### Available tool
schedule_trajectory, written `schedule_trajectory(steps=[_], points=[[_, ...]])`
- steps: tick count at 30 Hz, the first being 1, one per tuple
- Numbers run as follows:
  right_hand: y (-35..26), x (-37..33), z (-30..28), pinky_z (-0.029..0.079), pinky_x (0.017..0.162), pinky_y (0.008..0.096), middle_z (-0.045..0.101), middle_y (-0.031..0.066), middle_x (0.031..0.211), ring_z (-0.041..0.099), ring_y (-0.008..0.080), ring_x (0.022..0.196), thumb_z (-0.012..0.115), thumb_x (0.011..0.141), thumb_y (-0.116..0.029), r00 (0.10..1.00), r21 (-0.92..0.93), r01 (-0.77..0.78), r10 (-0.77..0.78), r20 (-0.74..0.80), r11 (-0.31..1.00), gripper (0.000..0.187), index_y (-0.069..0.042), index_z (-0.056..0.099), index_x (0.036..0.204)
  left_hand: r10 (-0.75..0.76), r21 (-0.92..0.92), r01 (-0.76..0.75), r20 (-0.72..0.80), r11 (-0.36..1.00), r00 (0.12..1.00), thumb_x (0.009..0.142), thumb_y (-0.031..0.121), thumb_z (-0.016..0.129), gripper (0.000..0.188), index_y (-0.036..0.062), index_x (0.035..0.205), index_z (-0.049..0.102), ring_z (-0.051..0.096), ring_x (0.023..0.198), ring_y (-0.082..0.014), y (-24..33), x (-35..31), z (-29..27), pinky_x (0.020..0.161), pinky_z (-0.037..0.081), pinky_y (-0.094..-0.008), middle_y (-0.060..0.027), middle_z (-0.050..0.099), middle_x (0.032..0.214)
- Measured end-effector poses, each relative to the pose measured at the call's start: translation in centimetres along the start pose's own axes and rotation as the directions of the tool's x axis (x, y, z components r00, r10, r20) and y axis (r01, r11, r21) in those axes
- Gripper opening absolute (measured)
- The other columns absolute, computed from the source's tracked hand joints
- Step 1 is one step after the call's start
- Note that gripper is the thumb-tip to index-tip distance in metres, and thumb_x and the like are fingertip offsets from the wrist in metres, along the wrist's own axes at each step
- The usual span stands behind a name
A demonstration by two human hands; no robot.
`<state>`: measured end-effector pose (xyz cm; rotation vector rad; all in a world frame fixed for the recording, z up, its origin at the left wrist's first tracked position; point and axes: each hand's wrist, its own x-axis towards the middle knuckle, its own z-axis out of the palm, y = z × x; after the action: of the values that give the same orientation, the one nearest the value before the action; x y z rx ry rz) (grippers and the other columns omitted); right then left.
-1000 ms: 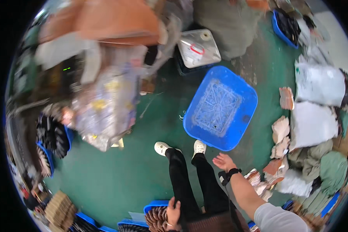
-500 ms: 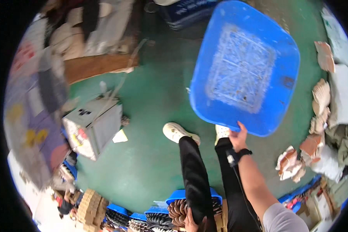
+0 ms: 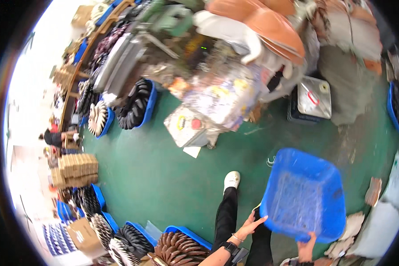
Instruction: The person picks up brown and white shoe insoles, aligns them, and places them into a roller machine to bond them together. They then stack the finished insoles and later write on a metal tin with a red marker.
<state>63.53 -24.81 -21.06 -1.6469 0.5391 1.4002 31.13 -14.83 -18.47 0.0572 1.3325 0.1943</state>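
the person stands on the green floor (image 3: 164, 168), bent over a blue tub (image 3: 306, 195) that sits just in front and to the right of their legs, its scuffed, paler base showing inside. the right hand (image 3: 307, 246) is curled over the near rim, fingers closed on the plastic. the left hand (image 3: 249, 226) is spread open, fingers stretched out flat so the tips come up to the tub's near left corner rather than wrapping round it. whether the tub rests fully on the floor or is lifted a little, i can't tell from this angle.

one white shoe (image 3: 232, 181) shows, below a black trouser leg. behind the left forearm is a blue bin of glossy brown curved pieces (image 3: 179, 248), with dark pieces (image 3: 131, 239) beside it. farther up, past the tub, a dark box with a clear lid and red handle (image 3: 312, 98) stands against an olive sack (image 3: 348, 86). a pale box (image 3: 186, 126) is to the left, a scrap of paper (image 3: 192, 151) lying next to it. pale sacks (image 3: 388, 226) lie along the right edge, and stacked cardboard (image 3: 79, 165) stands at the far left.
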Motion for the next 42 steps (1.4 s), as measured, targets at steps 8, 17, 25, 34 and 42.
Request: schedule_trajectory(steps=[8,17,25,34,42], points=[[3.5,-12.5,5.3,0.054,0.059,0.0434,0.058,0.0084,0.073,0.06,0.0249,0.066,0.063,0.08,-0.019,0.969,-0.482,-0.243,0.192,-0.153,0.842,0.016,-0.008,0.061,0.092,0.025,-0.509,-0.028,-0.012,0.86,1.0,0.079,0.016,0.073,0.046,0.0005,0.119,0.058,0.06,0.102,-0.0221,-7.1,-4.8,-16.5,0.088,0.049,-0.0345,-0.0103,0.064,0.11],[14.4,-24.1,23.8,0.044,0.055,0.0306,0.055,0.0021,0.071,0.051,0.0139,0.059,0.061,0.08,-0.004,0.959,-0.692,-0.156,0.275,0.064,0.705,0.009,-0.01,0.06,0.074,0.25,-0.477,-0.549,-0.554,0.686,0.794,0.065,-0.001,0.056,0.064,-0.0008,0.129,0.047,0.057,0.107,-0.0292,-4.1,-29.8,-28.5,0.087,0.051,-0.0348,-0.0155,0.058,0.114],[22.8,-14.2,43.0,0.051,0.079,0.0357,0.061,0.0058,0.099,0.06,0.0208,0.091,0.062,0.067,0.003,0.861,-0.614,0.132,0.218,0.46,0.778,0.041,-0.002,0.056,0.108,0.432,-0.309,-0.795,-0.708,0.521,0.559,0.057,-0.002,0.058,0.075,-0.0006,0.129,0.04,0.058,0.096,-0.0292,2.8,-19.8,-42.2,0.086,0.051,-0.0381,-0.0138,0.056,0.106],[20.9,-1.0,52.4,0.055,0.062,0.0326,0.063,0.0064,0.098,0.063,0.0193,0.084,0.072,0.072,-0.012,0.915,-0.764,0.369,-0.062,0.4,0.53,0.043,-0.007,0.056,0.112,0.471,-0.367,-0.763,-0.62,0.532,0.628,0.061,-0.009,0.061,0.075,0.0007,0.132,0.039,0.055,0.106,-0.0278,10.3,-1.6,-45.5,0.095,0.044,-0.0365,-0.0137,0.055,0.12],[18.6,-8.6,47.4,0.05,0.088,0.0381,0.063,0.0218,0.113,0.063,0.0329,0.102,0.07,0.077,-0.027,0.783,-0.779,0.599,-0.067,0.618,-0.186,0.07,-0.001,0.041,0.135,0.37,-0.36,-0.709,-0.661,0.607,0.652,0.081,-0.009,0.057,0.076,0.0048,0.146,0.018,0.054,0.111,-0.0284,7.1,1.5,-44.3,0.089,0.047,-0.0374,-0.0184,0.047,0.133]])
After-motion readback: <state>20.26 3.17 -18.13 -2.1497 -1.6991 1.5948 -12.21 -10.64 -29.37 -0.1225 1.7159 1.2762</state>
